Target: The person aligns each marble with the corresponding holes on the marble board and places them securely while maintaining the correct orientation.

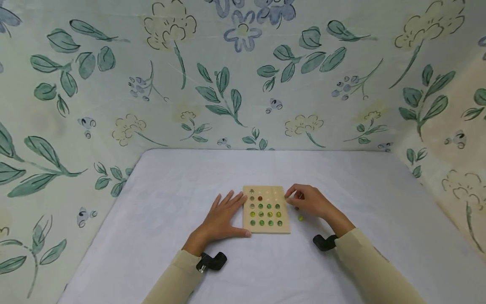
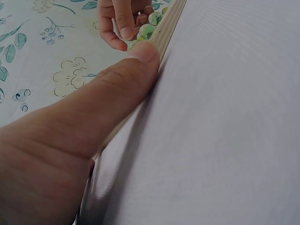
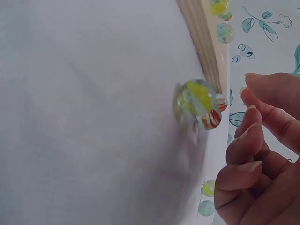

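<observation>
Wooden board (image 1: 285, 215): positioned at mid-table between the two hands, flat on the white cloth (image 1: 190, 177). The near three rows each carry four marbles (image 1: 270, 214); the next row carries two at its left end, including a red marble (image 1: 260, 198); the far row carries one at the far-left corner. Pale hollows show in the far-right portion.

Left hand (image 1: 224, 217): released, fingers extended and spread. The forefinger touches the board's left edge; the thumb (image 2: 117, 79) lies against the near edge by the near-left corner.

Right hand (image 1: 313, 202): located at the right edge of the board, toward its far end. Thumb and forefinger tips are close together, the other fingers curled. A greenish speck shows at the tips in the head view; whether a marble is grasped cannot be told.

Loose marbles: a yellow-green marble (image 1: 300, 218) lies on the cloth just right of the board, nearer than the fingers. A red-and-white marble (image 3: 212, 120) lies near it.

Clearances: a wide band of cloth separates the board's far edge from the patterned backdrop (image 1: 243, 114). Cloth also extends well beyond both hands, and toward the near side between the sleeves (image 1: 379, 270).
</observation>
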`<action>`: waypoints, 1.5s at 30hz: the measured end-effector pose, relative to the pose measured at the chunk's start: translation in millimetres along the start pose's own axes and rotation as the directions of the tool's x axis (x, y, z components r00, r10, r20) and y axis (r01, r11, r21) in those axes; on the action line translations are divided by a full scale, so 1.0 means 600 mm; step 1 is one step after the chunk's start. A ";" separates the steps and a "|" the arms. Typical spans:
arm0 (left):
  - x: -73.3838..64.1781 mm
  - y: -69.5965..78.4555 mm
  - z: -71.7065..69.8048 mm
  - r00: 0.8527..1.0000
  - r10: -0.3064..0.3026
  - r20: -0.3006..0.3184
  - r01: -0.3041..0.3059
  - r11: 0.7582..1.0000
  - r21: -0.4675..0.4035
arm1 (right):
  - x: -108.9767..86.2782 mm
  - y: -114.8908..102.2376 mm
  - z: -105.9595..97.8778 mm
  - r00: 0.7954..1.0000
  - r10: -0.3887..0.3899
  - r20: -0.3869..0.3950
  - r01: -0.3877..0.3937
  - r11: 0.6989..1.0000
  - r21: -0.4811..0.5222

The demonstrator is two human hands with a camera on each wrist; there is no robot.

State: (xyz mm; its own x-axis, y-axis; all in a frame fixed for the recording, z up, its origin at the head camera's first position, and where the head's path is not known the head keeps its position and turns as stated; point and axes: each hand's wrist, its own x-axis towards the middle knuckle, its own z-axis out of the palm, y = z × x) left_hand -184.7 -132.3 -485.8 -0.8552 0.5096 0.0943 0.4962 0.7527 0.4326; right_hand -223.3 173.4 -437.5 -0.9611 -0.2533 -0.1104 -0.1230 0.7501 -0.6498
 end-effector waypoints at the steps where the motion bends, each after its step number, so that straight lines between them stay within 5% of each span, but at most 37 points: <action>1: 0.000 0.000 0.001 1.000 -0.003 0.002 0.003 1.000 0.000 | -0.002 0.003 -0.001 1.000 0.001 0.001 -0.001 1.000 0.001; 45: 0.001 0.004 -0.005 1.000 -0.013 0.002 0.013 1.000 0.010 | -0.040 0.046 -0.009 0.998 -0.058 -0.026 0.058 0.998 -0.002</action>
State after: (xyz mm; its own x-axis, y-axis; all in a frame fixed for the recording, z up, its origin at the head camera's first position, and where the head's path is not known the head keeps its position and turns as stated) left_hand -184.4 -131.7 -482.2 -0.8610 0.5011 0.0867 0.4870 0.7634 0.4244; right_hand -204.9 203.6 -449.0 -0.9585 -0.2802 -0.0527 -0.1789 0.7350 -0.6540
